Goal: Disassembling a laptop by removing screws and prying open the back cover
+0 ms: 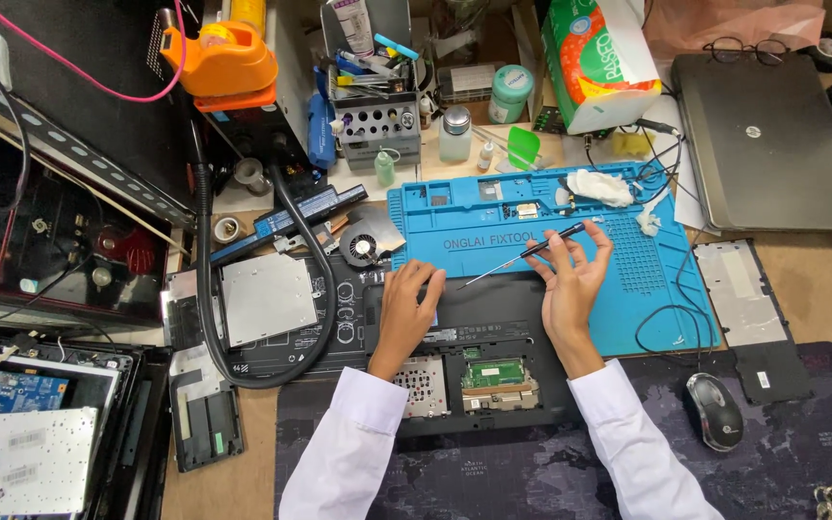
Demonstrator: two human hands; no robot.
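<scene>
Blue mat (493,231): screwdriver (522,255) seemingly between fingers (570,252).

1. There is one view only, from a camera worn on the person's head.
2. It looks almost straight down on the worktop (801,289), with the far edge at the top of the frame.
3. It sits fairly near: both forearms enter from the bottom edge, and the left hand (406,308) and right hand (570,284) lie near the frame's centre.
4. With a single view, no part of the scene is shared.
</scene>
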